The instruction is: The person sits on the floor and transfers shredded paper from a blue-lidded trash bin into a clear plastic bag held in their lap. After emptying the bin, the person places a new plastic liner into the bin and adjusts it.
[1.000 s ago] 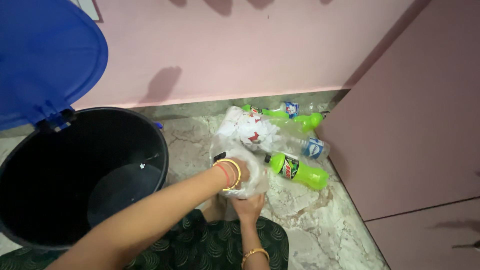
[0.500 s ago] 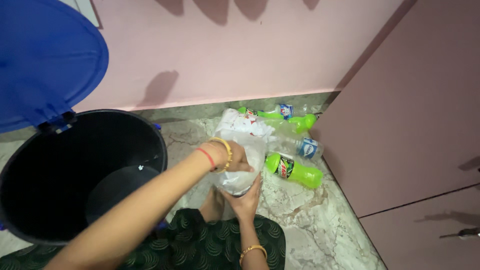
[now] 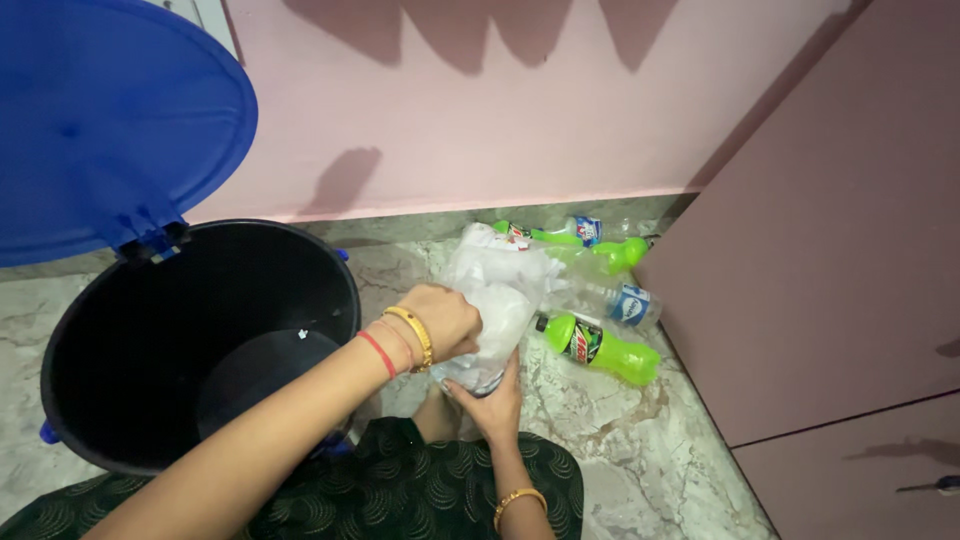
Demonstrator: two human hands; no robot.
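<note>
We have raised the crumpled clear plastic bag (image 3: pixel 497 300) off the floor (beside the open black bin (image 3: pixel 200 340)), left hand (image 3: pixel 445 320) and right hand (image 3: pixel 490 400) both clamped on it.

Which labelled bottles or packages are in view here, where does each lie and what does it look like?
Green bottle: on its side on the marble floor, right of the hands; dark label band.
Clear bottle: just behind it, on its side; blue-and-white label.
Far green bottle: by the pink wall; blue-and-white label.
Plastic bag: crumpled, translucent white, held by the left hand and right hand; red-marked scraps on top.
</note>
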